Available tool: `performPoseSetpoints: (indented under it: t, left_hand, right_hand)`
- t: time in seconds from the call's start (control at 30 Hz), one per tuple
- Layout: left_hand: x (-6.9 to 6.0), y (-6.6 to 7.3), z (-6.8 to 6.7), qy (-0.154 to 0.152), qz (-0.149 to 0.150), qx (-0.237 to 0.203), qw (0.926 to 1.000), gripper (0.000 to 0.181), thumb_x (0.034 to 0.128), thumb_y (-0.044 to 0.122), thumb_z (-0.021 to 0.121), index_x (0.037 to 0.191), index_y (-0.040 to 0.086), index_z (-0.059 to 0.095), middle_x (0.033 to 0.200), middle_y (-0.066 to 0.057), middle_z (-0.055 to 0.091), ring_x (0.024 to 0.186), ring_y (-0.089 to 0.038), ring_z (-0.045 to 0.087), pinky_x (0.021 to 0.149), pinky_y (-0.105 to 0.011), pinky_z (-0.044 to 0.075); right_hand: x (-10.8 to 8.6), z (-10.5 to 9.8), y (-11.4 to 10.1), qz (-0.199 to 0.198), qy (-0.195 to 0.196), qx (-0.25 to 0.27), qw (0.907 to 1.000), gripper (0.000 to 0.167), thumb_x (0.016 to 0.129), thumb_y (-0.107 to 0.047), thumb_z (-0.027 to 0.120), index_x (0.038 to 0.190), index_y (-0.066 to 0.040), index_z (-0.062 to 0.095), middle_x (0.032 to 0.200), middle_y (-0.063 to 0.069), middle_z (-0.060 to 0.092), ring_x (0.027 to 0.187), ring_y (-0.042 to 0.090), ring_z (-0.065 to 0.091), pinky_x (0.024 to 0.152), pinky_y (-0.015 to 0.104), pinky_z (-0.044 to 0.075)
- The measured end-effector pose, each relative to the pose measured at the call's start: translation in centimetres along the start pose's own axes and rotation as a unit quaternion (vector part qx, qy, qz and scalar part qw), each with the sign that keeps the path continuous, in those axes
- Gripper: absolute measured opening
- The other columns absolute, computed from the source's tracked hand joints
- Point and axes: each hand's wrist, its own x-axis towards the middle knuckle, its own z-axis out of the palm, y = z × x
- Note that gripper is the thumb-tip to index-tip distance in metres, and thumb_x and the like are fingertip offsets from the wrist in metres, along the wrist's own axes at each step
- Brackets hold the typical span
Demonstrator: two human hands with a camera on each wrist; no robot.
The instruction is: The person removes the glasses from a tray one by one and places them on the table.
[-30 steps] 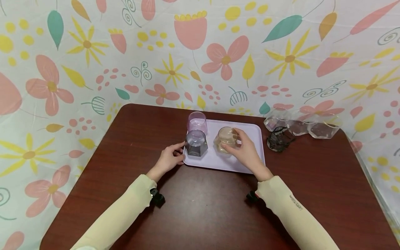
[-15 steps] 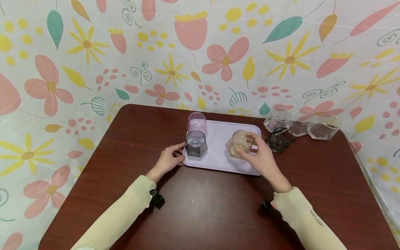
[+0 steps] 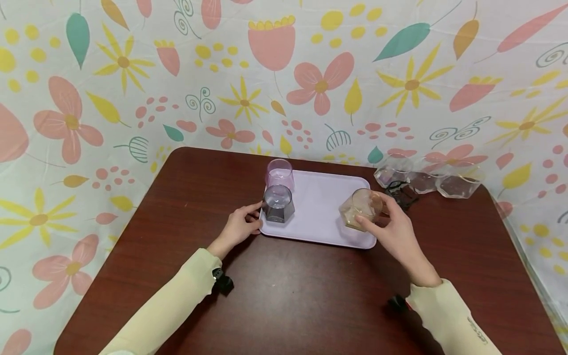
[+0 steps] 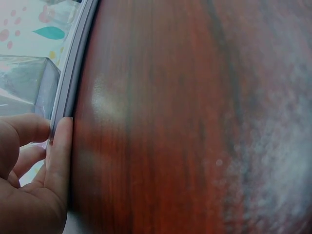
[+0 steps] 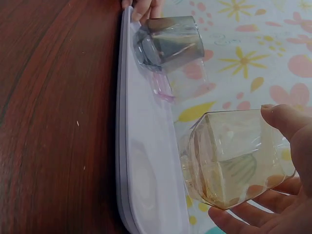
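Right wrist view crops right hand (image 5: pixel 304 163), gripping amber glass (image 5: pixel 239 156), and left hand (image 5: pixel 144 8), pinching tray (image 5: pixel 146 122).

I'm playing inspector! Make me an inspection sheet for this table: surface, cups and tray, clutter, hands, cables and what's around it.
Surface: brown, shiny table.
Job's things: gray cup and pink cup at the left end of the lilac tray, gray in front; amber cup over its right end.
Clutter: clear containers at the back right; a dark item nearer the tray, too unclear to name.
Hands: left hand holds the tray's left edge; right hand grips the amber cup.
Cables: nothing seen.
Surroundings: flower-patterned cloth behind the table.
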Motion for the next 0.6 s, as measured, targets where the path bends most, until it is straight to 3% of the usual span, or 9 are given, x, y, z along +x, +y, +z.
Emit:
performPoseSetpoints:
  t: [0.3, 0.6]
  left_hand:
    - [0.0, -0.1, 0.0, 0.003, 0.006, -0.007, 1.0, 0.055, 0.0882, -0.009, 0.066, 0.143, 0.001, 0.062, 0.105, -0.019, 0.064, 0.081, -0.017, 0.062, 0.065, -0.031, 0.066]
    - [-0.1, -0.1, 0.1, 0.001, 0.006, -0.011, 0.9999, 0.056, 0.0884, -0.01, 0.066, 0.143, 0.001, 0.062, 0.105, -0.02, 0.064, 0.08, -0.016, 0.061, 0.066, -0.032, 0.067]
  right_hand:
    - [-1.3, -1.9, 0.0, 0.015, 0.013, -0.004, 0.9998, 0.069, 0.089, -0.015, 0.083, 0.148, -0.004, 0.049, 0.129, 0.021, 0.062, 0.096, -0.008, 0.06, 0.081, 0.006, 0.054]
    - [-2.4, -3.6, 0.5, 0.031, 0.026, -0.014, 0.9991, 0.07, 0.089, -0.016, 0.084, 0.148, -0.005, 0.05, 0.128, 0.019, 0.062, 0.092, -0.016, 0.058, 0.08, 0.003, 0.052]
